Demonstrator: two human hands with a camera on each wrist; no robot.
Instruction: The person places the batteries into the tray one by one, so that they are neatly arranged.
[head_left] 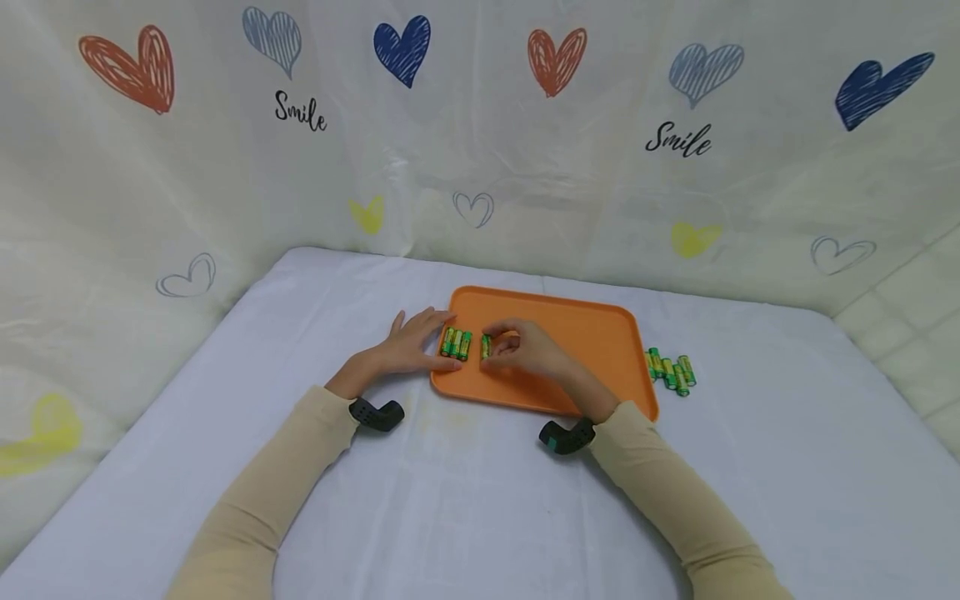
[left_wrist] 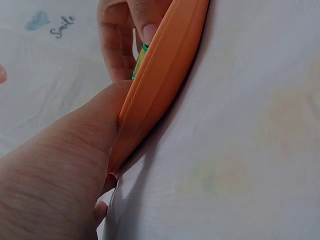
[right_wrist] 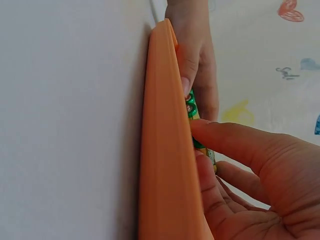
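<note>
Three green-and-yellow batteries (head_left: 456, 343) stand side by side in a row at the left end of the orange tray (head_left: 555, 312). My left hand (head_left: 412, 343) spreads around that row, its thumb at the near side and its fingers over the tray's left rim. A single battery (head_left: 485, 347), a little right of the row, is pinched between the thumb and fingers of my right hand (head_left: 528, 348). In the right wrist view, the right thumb (right_wrist: 225, 135) sits at the battery behind the tray's wall. That wall hides most of the batteries in both wrist views.
Several more batteries (head_left: 670, 371) lie loosely grouped on the white tablecloth (head_left: 465, 517), just past the tray's right rim. A pale curtain (head_left: 480, 142) printed with hearts hangs behind the table. Each wrist wears a black device (head_left: 377, 415).
</note>
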